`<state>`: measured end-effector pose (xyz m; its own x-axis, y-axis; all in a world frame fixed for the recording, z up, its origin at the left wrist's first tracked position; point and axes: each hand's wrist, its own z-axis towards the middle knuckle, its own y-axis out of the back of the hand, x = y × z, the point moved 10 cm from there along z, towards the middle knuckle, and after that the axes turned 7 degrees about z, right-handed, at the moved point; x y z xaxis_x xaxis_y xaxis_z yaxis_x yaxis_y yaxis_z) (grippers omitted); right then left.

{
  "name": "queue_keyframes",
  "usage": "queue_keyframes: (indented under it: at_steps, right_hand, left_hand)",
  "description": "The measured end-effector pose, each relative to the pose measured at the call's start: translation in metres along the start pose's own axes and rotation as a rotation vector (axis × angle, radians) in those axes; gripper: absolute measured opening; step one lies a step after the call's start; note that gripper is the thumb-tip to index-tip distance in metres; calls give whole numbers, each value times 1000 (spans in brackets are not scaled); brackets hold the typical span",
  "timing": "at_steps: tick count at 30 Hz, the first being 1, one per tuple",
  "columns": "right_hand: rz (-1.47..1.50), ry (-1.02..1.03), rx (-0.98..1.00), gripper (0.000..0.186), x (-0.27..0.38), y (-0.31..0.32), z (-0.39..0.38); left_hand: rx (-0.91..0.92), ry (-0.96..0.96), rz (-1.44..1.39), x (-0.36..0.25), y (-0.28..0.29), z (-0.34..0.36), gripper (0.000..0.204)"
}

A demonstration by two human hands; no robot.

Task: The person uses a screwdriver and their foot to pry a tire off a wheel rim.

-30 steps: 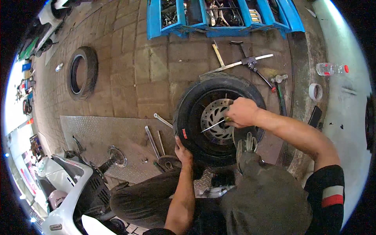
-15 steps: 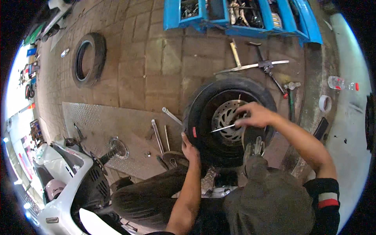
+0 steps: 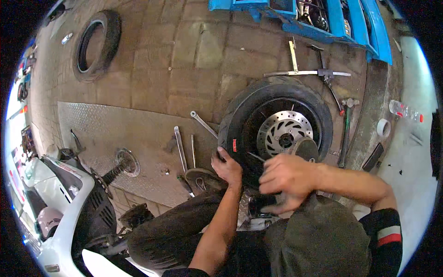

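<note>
A black tyre [image 3: 244,104] on a wheel rim lies in front of me, with a round slotted brake disc [image 3: 265,136] at its hub. My left hand [image 3: 227,168] grips the tyre's near left edge, thumb uppermost. Over the near side of the wheel, my right hand [image 3: 290,177] is closed and slightly blurred. A thin metal rod [image 3: 256,157] sticks out of it toward the tyre; its other end is hidden by the fingers. The sole of my shoe [image 3: 304,150] rests over the disc's near right part.
A loose tyre [image 3: 110,46] lies far left on the paving. Wrenches [image 3: 181,148] and a screwdriver [image 3: 185,186] lie left of the wheel. Beyond it are a T-shaped metal tool [image 3: 325,74] and a blue toolbox [image 3: 314,34]. A hammer [image 3: 346,134] lies right; a white scooter [image 3: 69,221], near left.
My right hand has come nearer to me, off the disc, with the rod mostly covered now. My left hand stays at the tyre's edge. The view has shifted slightly.
</note>
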<state>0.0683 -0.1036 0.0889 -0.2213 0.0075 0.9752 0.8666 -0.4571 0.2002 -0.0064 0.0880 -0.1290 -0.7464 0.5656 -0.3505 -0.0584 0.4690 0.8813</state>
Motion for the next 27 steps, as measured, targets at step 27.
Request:
queue_keyframes:
  at_steps: [27]
  right_hand:
    - [-8,-693,-947,21,-39,40,5]
  left_hand:
    - [-90,-308,125,-7,-18,16,43]
